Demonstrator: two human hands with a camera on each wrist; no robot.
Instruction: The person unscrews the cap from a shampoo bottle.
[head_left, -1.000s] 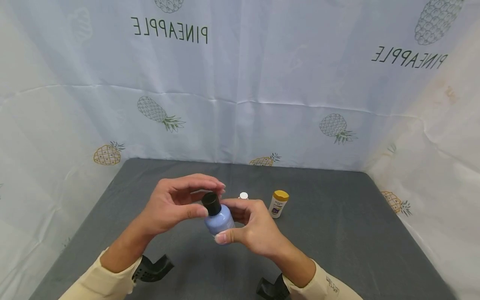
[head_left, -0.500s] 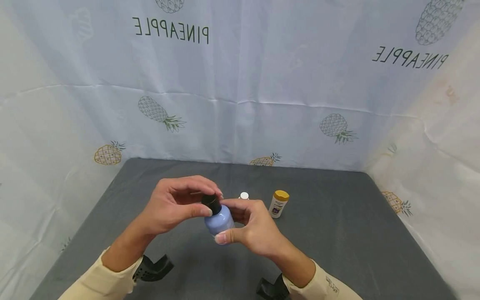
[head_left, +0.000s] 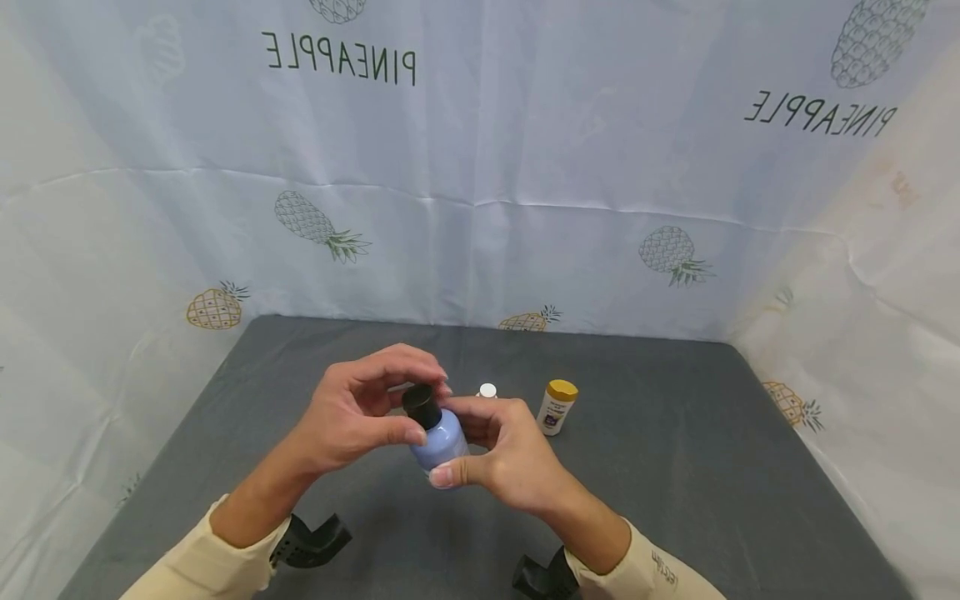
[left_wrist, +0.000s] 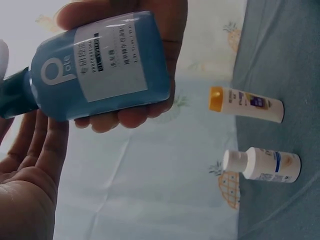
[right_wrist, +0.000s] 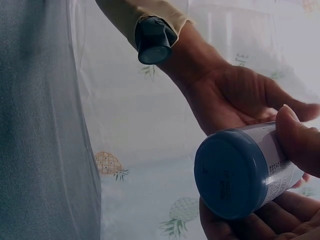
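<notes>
Above the grey counter's point(head_left: 675, 467) middle, right hand point(head_left: 510, 458) grips a blue plastic bottle point(head_left: 442, 442); left hand point(head_left: 352, 417) pinches its black screw cap point(head_left: 422, 406).

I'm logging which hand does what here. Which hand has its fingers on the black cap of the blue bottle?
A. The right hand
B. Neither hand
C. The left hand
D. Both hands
C: the left hand pinches the black cap with thumb and fingertips, while the right hand grips the body of the blue bottle below it.
</notes>
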